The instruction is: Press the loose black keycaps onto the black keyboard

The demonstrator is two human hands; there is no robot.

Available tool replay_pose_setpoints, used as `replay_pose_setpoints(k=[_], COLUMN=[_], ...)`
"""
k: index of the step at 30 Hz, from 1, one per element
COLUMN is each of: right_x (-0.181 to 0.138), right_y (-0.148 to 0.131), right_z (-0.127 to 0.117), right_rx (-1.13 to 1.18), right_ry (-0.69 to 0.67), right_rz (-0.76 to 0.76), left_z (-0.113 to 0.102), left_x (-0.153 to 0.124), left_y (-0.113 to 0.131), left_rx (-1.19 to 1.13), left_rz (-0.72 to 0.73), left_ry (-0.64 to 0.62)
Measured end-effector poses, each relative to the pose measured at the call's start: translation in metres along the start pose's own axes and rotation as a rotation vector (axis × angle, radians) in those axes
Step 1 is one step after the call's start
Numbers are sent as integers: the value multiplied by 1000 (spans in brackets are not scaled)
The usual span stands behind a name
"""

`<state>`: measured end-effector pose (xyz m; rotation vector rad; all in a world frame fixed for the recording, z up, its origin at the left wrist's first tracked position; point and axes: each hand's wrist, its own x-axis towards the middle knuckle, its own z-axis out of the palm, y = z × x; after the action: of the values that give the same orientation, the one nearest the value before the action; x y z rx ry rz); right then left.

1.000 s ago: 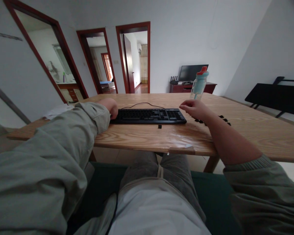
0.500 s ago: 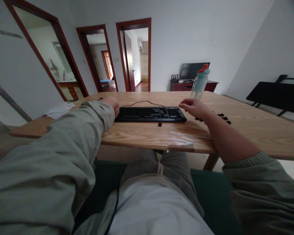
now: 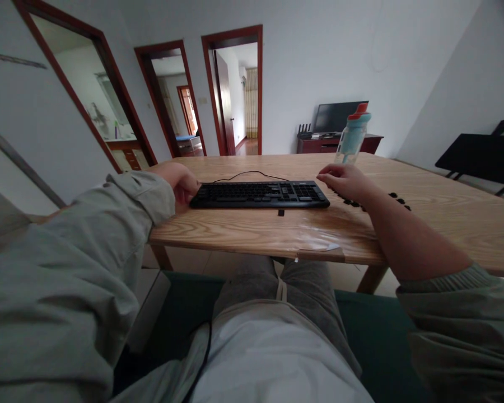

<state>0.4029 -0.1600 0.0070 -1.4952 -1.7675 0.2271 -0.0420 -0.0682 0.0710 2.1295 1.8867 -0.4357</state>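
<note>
A black keyboard (image 3: 260, 195) with a thin cable lies on the wooden table (image 3: 445, 218) in front of me. My left hand (image 3: 180, 182) is at the keyboard's left end, fingers curled against its edge. My right hand (image 3: 344, 180) hovers by the keyboard's right end, fingers bent and close together; whether it holds anything I cannot make out. Several small black keycaps (image 3: 397, 200) lie scattered on the table just right of that hand. One more black keycap (image 3: 281, 212) sits alone in front of the keyboard.
A pale blue bottle with a red lid (image 3: 353, 140) stands upright behind my right hand. A piece of tape (image 3: 319, 248) sticks to the table's near edge. Behind are a TV (image 3: 334, 117) on a low cabinet, several open doorways, and a black table (image 3: 479, 157) at right.
The view has shifted a little, moving everything rightward in the picture. My left hand's fingers now show more at the keyboard's left end. My right hand stays by the right end.
</note>
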Motion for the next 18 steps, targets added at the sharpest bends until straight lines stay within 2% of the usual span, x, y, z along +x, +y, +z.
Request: replay_pose_setpoints(k=[2,5,8,10,13,18], right_x=[1,2,4,4,3,3], right_y=[3,8,12,13,13,14], right_z=[1,2,4,5,7,6], right_rx=[-17,-37,-53,-72,-93,-106], right_ry=[-21,-55,-67,-60,-56,-68], right_rz=[9,14,-11,-19,-22,-37], left_z=[-12,-28,-26,-15,2,12], left_x=[6,-4,-22,-29,-24,-8], left_y=[-15,-46,-63,-58,-34,-1], left_rx=[-112,-198,-153,-129,-106,-32], left_rz=[-47,-50,-82,-33,55,5], left_ry=[-57,18,64,44,11,-6])
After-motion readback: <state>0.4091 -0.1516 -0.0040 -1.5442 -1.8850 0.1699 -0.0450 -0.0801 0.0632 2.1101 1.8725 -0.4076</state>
